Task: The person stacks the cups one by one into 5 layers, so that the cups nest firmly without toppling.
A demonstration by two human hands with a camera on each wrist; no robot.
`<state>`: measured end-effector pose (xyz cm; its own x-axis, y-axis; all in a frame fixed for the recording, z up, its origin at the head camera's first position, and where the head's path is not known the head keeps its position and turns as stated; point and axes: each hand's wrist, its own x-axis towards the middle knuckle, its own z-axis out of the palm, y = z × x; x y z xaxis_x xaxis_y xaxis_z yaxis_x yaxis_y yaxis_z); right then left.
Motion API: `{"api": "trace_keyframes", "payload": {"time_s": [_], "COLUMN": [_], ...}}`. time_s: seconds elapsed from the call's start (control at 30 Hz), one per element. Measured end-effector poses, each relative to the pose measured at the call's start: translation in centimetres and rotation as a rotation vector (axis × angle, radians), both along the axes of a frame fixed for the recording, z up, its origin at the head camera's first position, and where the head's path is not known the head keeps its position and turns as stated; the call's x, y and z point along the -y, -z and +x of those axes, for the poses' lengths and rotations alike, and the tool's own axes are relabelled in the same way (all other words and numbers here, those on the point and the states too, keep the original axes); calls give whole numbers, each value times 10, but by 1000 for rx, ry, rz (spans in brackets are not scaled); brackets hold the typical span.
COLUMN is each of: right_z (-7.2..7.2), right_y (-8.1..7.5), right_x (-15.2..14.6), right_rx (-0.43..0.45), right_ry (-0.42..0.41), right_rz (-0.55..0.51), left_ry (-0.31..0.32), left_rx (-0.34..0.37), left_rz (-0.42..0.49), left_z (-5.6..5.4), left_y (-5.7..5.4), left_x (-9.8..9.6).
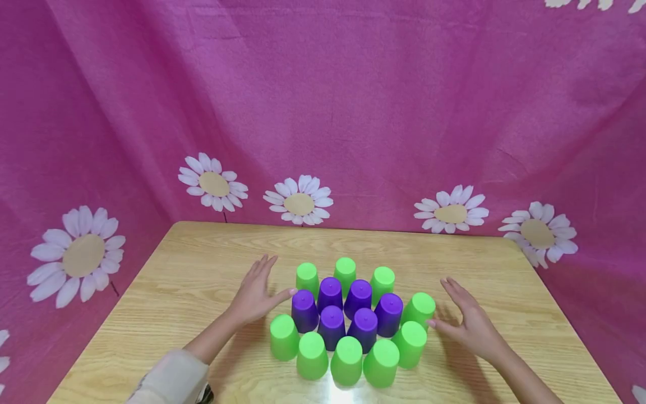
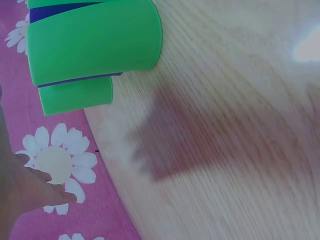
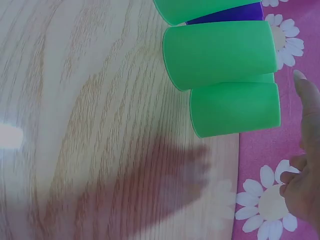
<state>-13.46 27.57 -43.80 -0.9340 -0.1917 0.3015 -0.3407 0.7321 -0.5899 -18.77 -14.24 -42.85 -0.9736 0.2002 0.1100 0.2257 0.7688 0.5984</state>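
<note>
Fingers extended, thumbs spread, the left hand (image 1: 254,297) and right hand (image 1: 473,328) grip nothing, at nine and three o'clock of inverted purple cups (image 1: 331,328) on the counter (image 1: 151,320); encircling green cups (image 1: 346,362) look nearly complete, nine o'clock gapped.

The green cups (image 1: 346,361) and purple cups (image 1: 331,328) looked like smooth plastic. The table (image 1: 515,303) showed wood grain under a glossy finish (it threw back bright glare). The backdrop (image 1: 328,112) seemed matt, creased cloth.
</note>
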Motion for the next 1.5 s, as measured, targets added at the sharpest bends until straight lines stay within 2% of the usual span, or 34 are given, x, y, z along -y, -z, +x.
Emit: {"api": "trace_keyframes", "payload": {"time_s": [0.2,0.3,0.5,0.63,1.03,1.17,1.33,1.5], "right_z": [-3,-5,-8,-9,-10,-9,-10,-10], "right_y": [2,6,13,16,20,26,28,27], "right_x": [3,3,4,6,9,7,8,11], "right_rx": [24,30,53,71,163,199,193,181], "right_ry": [39,54,76,83,92,106,116,111], "right_rz": [-21,-38,-95,-132,-237,-230,-211,-249], "left_ry": [4,-6,-20,-26,-38,-38,-48,-37], "left_rx": [27,38,12,22,75,111,140,145], "left_rz": [96,181,368,432,462,459,460,465], "left_z": [-7,-10,-16,-19,-26,-27,-31,-35], "left_y": [4,8,14,18,25,25,27,29], "left_x": [-6,-10,-17,-21,-29,-32,-35,-36]}}
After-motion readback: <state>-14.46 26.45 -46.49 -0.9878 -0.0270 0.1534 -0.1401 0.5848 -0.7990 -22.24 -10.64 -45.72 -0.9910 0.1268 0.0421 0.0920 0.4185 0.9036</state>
